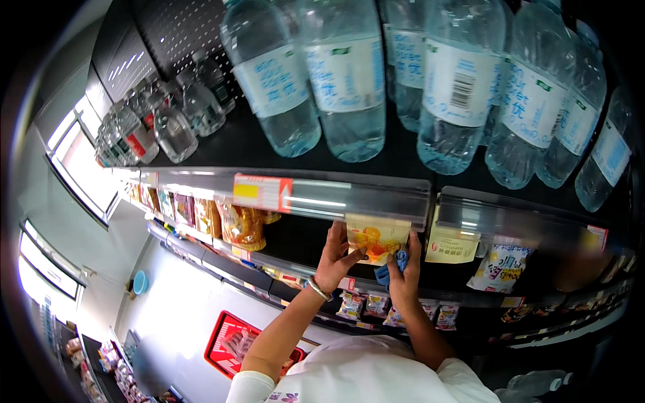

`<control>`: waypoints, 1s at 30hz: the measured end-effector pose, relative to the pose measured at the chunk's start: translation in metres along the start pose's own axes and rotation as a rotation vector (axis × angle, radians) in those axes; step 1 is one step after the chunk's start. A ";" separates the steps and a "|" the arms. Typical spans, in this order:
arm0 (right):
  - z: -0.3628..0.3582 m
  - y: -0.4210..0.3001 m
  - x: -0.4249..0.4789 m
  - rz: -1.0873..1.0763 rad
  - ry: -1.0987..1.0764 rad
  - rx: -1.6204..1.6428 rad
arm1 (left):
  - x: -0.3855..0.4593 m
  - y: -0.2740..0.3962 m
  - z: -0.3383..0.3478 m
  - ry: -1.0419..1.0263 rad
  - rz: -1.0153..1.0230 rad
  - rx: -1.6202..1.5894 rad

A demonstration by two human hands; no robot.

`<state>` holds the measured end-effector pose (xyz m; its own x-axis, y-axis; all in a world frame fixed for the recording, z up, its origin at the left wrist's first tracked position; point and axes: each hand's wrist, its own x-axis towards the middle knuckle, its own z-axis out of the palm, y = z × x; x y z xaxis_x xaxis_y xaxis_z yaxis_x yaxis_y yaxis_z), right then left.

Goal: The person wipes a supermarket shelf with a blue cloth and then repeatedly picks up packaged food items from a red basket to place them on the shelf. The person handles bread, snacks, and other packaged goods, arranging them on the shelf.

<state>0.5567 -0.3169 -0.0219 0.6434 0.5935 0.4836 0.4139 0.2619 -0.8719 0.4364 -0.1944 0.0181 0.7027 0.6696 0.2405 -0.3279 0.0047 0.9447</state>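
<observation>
A pale yellow snack packet (379, 237) with orange pictures stands upright at the front of the middle shelf, its top just behind the shelf's clear plastic strip. My left hand (332, 259) grips its left side, the thumb lying across the front. A silver bangle (319, 289) circles that wrist. On the packet's other side is my right hand (407, 282), fingers along the edge. Bunched between that hand's thumb and fingers is a blue cloth (384, 275). Another pale yellow croissant packet (452, 247) stands right of it, beside a white snack bag (500, 267).
Large water bottles (347, 85) line the shelf above, behind a clear plastic strip (363, 196) with a price tag (262, 192). Bagged bread (241, 224) sits to the left. Small snack bags (351, 305) fill a lower shelf. A red basket (221, 347) with packets stands on the floor.
</observation>
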 end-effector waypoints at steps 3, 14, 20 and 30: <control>0.017 -0.016 -0.010 -0.080 0.009 0.000 | -0.020 0.022 -0.008 0.058 0.060 0.136; 0.076 -0.081 -0.071 0.022 -0.325 0.332 | -0.153 0.072 -0.067 0.371 0.284 0.529; 0.135 -0.089 -0.118 0.115 -0.727 0.304 | -0.258 0.061 -0.112 0.699 0.184 0.570; 0.233 -0.056 -0.192 0.419 -1.405 0.309 | -0.405 -0.013 -0.161 1.186 0.017 0.406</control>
<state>0.2601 -0.2682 -0.0841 -0.5239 0.8448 -0.1089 0.0972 -0.0677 -0.9930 0.0543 -0.3461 -0.1272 -0.3696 0.9233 0.1043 0.0350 -0.0983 0.9945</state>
